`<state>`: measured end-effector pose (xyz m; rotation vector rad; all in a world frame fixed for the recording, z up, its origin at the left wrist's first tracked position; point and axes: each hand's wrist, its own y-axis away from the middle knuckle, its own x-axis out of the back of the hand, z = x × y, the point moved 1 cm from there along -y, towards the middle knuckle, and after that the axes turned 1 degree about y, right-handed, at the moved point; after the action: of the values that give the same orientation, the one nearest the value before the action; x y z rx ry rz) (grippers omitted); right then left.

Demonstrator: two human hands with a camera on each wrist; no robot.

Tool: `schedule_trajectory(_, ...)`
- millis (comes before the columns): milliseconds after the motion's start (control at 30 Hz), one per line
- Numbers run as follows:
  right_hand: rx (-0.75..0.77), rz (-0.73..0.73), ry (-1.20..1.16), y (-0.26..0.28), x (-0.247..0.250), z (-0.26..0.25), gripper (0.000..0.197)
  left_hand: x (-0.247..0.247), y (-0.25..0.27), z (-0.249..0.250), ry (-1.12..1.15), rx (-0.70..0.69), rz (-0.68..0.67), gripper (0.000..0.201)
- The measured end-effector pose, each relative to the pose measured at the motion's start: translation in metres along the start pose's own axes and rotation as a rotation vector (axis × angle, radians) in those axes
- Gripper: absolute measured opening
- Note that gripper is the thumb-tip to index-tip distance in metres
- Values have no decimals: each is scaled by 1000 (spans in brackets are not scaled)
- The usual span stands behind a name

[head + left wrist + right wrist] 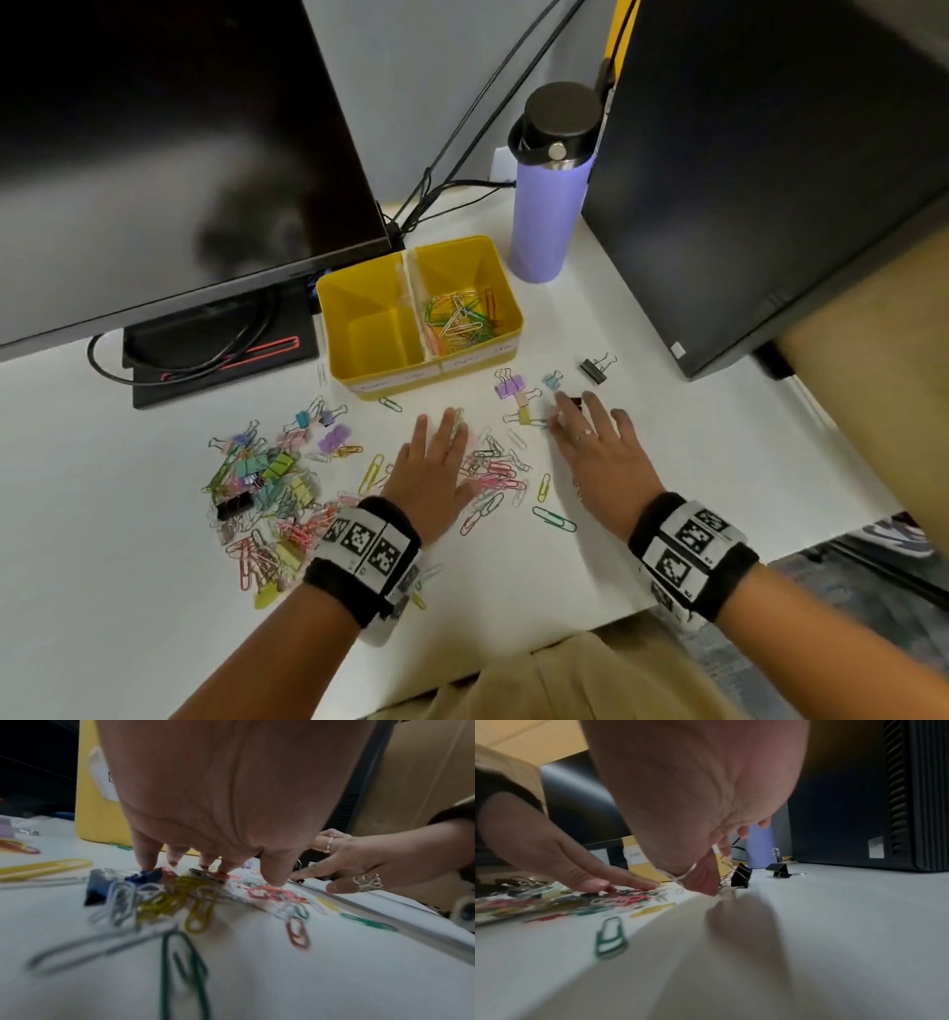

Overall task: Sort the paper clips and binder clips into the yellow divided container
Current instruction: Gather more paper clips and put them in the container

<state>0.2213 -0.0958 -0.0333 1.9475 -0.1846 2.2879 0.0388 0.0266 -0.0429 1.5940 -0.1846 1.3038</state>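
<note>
The yellow divided container stands mid-table; its right compartment holds several paper clips and its left compartment looks empty. My left hand lies flat with straight fingers, and its fingertips press on loose paper clips. My right hand is spread palm-down to the right, fingers reaching over a black binder clip without gripping it. Purple, small blue, yellow and another black binder clip lie before the container. A mixed pile lies left.
A purple bottle stands behind the container on the right. A dark monitor with its stand and cables is on the left. A black computer tower is on the right. The table's front edge runs near my wrists.
</note>
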Motion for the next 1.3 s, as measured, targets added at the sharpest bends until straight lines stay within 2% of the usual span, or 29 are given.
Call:
schedule_trajectory(67, 89, -6, -43, 9, 1, -6, 59, -10, 17, 6, -2, -55, -24, 113)
schedule_trajectory(167, 150, -80, -242, 19, -1, -12, 70, -19, 32, 8, 85, -124, -19, 107)
schedule_trajectory(233, 108, -89, -443, 19, -4, -10, 66, -10, 41, 7, 240, -124, 14, 94)
schedule_trajectory(333, -24, -40, -597, 14, -1, 0, 48, 9, 44, 5, 369, -85, 192, 55)
schedule_trajectory(367, -44, -31, -614, 10, 2, 4, 44, 13, 40, 6, 357, -75, 241, 47)
schedule_trajectory(433, -41, -53, -633, -1, 6, 8, 36, 21, 31, 16, 285, -112, 275, 48)
schedule_trajectory(533, -11, -228, -622, -15, 4, 11, 27, 18, 18, 43, 153, -237, 225, 61)
schedule_trajectory(567, -15, -238, -614, -17, 1, 14, 26, 14, 16, 49, 106, -259, 197, 62)
schedule_trajectory(733, -93, -116, -503, -19, -5, 39, 30, -6, 25, 44, 33, -228, 170, 61)
schedule_trajectory(800, -56, -36, -437, -17, 1, 40, 37, -7, 35, 37, 84, -243, 183, 58)
schedule_trajectory(867, 87, 9, -462, -9, 5, 30, 42, -4, 50, 26, 204, -209, 225, 56)
schedule_trajectory(900, 166, -18, -517, -2, 6, 21, 43, -3, 59, 17, 277, -165, 252, 56)
schedule_trajectory(967, 246, -211, -666, 12, 5, 4, 44, -8, 79, -3, 423, -51, 311, 54)
schedule_trajectory(1033, 233, -367, -764, 17, 1, -9, 43, -21, 96, -23, 507, 55, 389, 41)
schedule_trajectory(1100, 190, -381, -803, 8, 0, -21, 41, -30, 104, -36, 545, 136, 444, 24)
schedule_trajectory(1167, 166, -331, -769, -9, 5, -36, 39, -30, 103, -38, 567, 205, 465, 18)
schedule_trajectory(1233, 204, -313, -696, -25, 13, -50, 46, -24, 95, -32, 581, 246, 474, 26)
schedule_trajectory(1300, 291, -339, -574, -39, 23, -64, 55, -20, 83, -25, 586, 265, 429, 35)
